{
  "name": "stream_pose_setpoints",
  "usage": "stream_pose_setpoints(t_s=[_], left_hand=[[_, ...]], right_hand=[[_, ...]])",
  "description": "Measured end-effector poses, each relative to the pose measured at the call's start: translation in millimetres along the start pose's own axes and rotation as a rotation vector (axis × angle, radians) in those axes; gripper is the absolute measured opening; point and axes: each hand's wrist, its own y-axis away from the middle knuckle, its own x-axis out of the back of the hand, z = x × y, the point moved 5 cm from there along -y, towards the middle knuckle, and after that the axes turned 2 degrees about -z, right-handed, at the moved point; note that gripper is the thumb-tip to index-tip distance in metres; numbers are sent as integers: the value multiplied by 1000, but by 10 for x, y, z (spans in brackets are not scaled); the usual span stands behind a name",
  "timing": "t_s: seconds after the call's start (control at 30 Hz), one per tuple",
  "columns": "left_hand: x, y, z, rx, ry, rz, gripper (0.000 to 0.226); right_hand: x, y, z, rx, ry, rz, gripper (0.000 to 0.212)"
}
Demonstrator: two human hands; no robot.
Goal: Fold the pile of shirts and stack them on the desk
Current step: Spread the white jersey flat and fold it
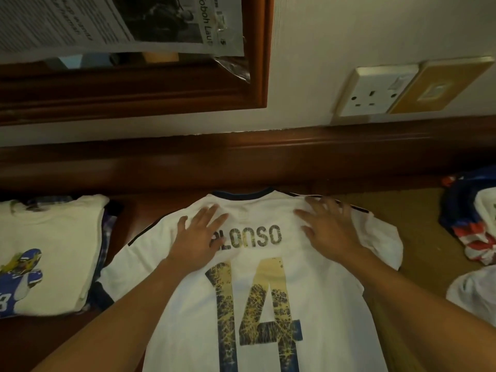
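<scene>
Done: a stack (51,237) of folded shirts sits at the left side of the desk (410,208), with a white tee bearing a blue player print on top. Checked cloth shows under it, but I can't tell how many shirts it holds.
In hand: a white jersey (257,304) marked ALONSO 14 lies unfolded with no fold in it yet. From where I stand this looks like smoothing before the first fold.
Left to do: a crumpled pile (472,226) of blue, red and white shirts waits at the right edge, with more white cloth toward the front right corner.
Progress: my guess is somewhere in the middle, with this jersey and the whole pile to go.
Jersey place: middle of the desk, back side up, between the stack and the pile, its collar near the back edge.
Jersey direction: the collar points at the back edge and the wall, and the hem points at the person, running out of view. Its long axis goes back edge to front edge. The sleeves stick out left and right, the right one rumpled.
Left hand (197,237): flat on the jersey's left shoulder, fingers (212,213) straight and slightly spread, pinching nothing.
Right hand (328,229): flat on the right shoulder, fingers (319,204) spread wide, pressing the cloth down.
</scene>
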Motion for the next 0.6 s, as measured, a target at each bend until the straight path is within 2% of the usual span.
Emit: stream_pose_setpoints(t_s=[0.07, 0.2, 0.37, 0.53, 0.6], left_hand=[[-46, -114, -6, 56, -31, -88, 68], [-95, -187, 19, 121, -2, -138, 74], [-56, -57, 41, 88, 13, -32, 69], [-200, 126, -39, 132, -2, -33, 70], [-194, 175, -105, 168, 22, 15, 73]], right_hand=[[-110, -47, -88, -20, 6, -100, 51], [-156, -82, -139, -87, -30, -101, 64], [-214, -140, -184, -91, -6, -187, 68], [-227, -178, -173, -133, -18, -229, 70], [-222, -186, -152, -149, -2, -253, 69]])
